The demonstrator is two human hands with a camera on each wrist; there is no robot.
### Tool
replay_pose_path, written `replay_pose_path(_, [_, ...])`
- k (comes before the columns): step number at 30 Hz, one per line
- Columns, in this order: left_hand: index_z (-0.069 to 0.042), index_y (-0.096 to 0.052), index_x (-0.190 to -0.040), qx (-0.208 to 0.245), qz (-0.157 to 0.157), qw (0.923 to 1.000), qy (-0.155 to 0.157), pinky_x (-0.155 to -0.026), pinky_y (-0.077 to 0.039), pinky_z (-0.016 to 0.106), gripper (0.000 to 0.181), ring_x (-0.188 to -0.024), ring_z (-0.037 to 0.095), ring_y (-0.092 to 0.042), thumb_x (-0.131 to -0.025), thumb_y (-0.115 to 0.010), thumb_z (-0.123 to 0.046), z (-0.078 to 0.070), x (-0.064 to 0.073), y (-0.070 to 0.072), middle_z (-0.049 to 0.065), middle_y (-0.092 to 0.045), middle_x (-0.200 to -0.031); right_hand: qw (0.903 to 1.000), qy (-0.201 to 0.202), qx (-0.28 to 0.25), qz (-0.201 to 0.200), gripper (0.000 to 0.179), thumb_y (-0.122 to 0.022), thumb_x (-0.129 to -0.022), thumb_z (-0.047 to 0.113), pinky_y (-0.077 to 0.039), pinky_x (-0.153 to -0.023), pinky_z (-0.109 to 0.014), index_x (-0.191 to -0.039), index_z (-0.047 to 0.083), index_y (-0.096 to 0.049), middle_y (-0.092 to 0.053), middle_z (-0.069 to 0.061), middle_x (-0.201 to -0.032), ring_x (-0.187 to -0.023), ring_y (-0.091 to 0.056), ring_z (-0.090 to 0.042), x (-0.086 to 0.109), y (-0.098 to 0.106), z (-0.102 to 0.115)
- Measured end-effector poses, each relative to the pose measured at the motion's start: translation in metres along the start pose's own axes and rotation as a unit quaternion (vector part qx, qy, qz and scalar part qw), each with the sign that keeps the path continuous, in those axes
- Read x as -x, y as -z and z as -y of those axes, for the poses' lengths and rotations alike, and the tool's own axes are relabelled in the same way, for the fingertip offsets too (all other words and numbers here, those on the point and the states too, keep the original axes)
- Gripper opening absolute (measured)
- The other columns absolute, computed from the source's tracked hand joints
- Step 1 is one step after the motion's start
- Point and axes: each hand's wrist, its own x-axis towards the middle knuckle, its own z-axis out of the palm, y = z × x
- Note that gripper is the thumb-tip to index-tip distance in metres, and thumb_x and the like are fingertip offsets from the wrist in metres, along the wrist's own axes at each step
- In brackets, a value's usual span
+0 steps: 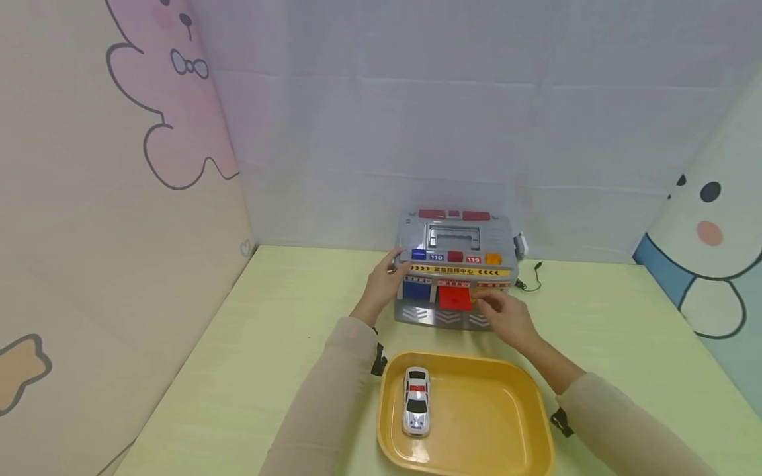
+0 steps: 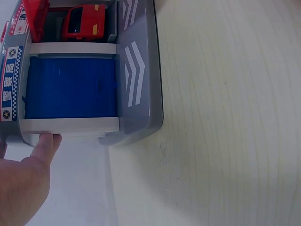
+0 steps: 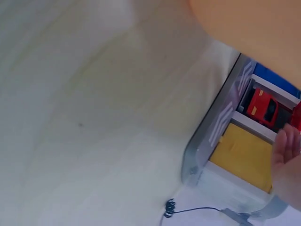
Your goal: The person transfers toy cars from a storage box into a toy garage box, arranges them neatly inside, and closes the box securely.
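A grey toy garage (image 1: 411, 311) stands against the back wall. Its red door (image 1: 454, 297) is swung up, and a red toy vehicle (image 2: 84, 21) sits in the bay behind. The blue door (image 2: 70, 87) and yellow door (image 3: 244, 153) are closed. At the garage's left side, my left hand (image 1: 383, 287) touches the side wall and upper edge, fingers spread. My right hand (image 1: 508, 317) pinches the right edge of the red door between thumb and finger; exact contact is partly hidden.
A yellow tray (image 1: 476, 423) lies in front of the garage, with a white police car (image 1: 417, 403) in its left part. A black cable (image 1: 532, 284) trails at the garage's right. Printed cloth walls (image 1: 369, 132) surround the pale green table (image 1: 262, 344).
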Motion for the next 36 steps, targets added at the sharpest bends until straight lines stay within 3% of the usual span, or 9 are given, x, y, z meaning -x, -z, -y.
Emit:
replay_pose_path(5, [-0.027,-0.043,-0.148,0.002,0.0,1.0,0.0,-0.1,-0.043,0.053,0.053,-0.127,0.035,-0.048,-0.099,-0.054,-0.044,0.0,0.0,0.0,0.02,-0.047,-0.142,0.992,0.092,0.05,-0.069,0.012,-0.069,-0.089,0.002,-0.05,-0.066,-0.034,-0.1,0.0,-0.07,-0.061,-0.011,-0.095,-0.081,-0.055,-0.025,-0.003,0.001,0.008])
replay_pose_path(8, [-0.027,-0.043,-0.148,0.003,-0.001,1.0,0.001,-0.1,-0.043,0.053,0.052,-0.128,0.035,-0.047,-0.099,-0.054,-0.043,-0.001,0.001,0.0,0.02,-0.047,-0.142,0.9866,0.119,0.077,-0.081,0.02,-0.073,-0.086,0.002,-0.05,-0.075,-0.043,-0.105,-0.002,-0.07,-0.057,-0.016,-0.105,-0.092,-0.053,-0.031,-0.006,0.002,0.013])
replay_pose_path(12, [-0.027,-0.043,-0.147,-0.001,-0.003,1.0,0.004,-0.1,-0.043,0.053,0.052,-0.128,0.036,-0.047,-0.099,-0.054,-0.044,-0.002,0.001,0.0,0.02,-0.046,-0.143,0.9822,0.129,0.12,-0.066,0.04,-0.077,-0.083,0.004,-0.042,-0.097,-0.054,-0.119,-0.007,-0.064,-0.053,-0.022,-0.124,-0.113,-0.046,-0.039,-0.011,0.003,0.017])
replay_pose_path(14, [-0.028,-0.043,-0.147,-0.003,-0.003,1.0,0.005,-0.1,-0.042,0.054,0.052,-0.128,0.036,-0.047,-0.099,-0.054,-0.045,-0.001,0.001,0.0,0.02,-0.046,-0.144,0.9796,0.131,0.143,-0.055,0.047,-0.078,-0.082,0.005,-0.038,-0.1,-0.055,-0.123,-0.008,-0.06,-0.051,-0.023,-0.129,-0.117,-0.044,-0.04,-0.013,0.003,0.017])
replay_pose_path(26, [-0.028,-0.043,-0.147,-0.004,0.0,1.0,0.006,-0.1,-0.041,0.055,0.053,-0.13,0.037,-0.045,-0.099,-0.054,-0.045,-0.001,0.002,-0.001,0.02,-0.044,-0.145,0.95,0.131,0.283,-0.015,0.077,-0.082,-0.08,0.025,-0.035,-0.101,-0.055,-0.14,-0.006,-0.046,-0.045,-0.023,-0.14,-0.119,-0.041,-0.04,-0.025,0.001,0.02])
replay_pose_path(36, [-0.027,-0.044,-0.147,-0.004,-0.005,1.0,0.005,-0.101,-0.042,0.053,0.052,-0.128,0.036,-0.047,-0.099,-0.055,-0.044,-0.001,0.0,-0.002,0.021,-0.047,-0.143,0.931,0.139,0.337,-0.013,0.084,-0.085,-0.077,0.027,-0.037,-0.1,-0.055,-0.142,-0.003,-0.042,-0.044,-0.023,-0.137,-0.119,-0.041,-0.041,-0.031,-0.004,0.013])
